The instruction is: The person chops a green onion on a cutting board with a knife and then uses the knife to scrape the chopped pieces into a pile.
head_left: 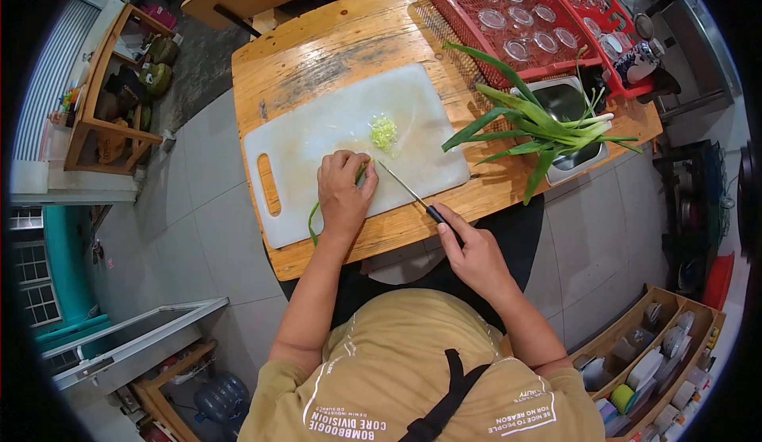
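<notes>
stalk [311, 224], slender and green, held in left hand [344, 192]; right hand [474, 253] grips thin knife [433, 213].

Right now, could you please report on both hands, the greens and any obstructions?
Left hand holding green stalk over white board; right hand gripping knife. Chopped greens just beyond knife tip. No obstruction seen; left fingertips close to knife.

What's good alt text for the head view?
A person's right hand holds a black-handled knife near chopped green onion on a white cutting board, while the left hand holds a green stalk. More green onions lie across a metal container, near a red basket of glasses.
</notes>
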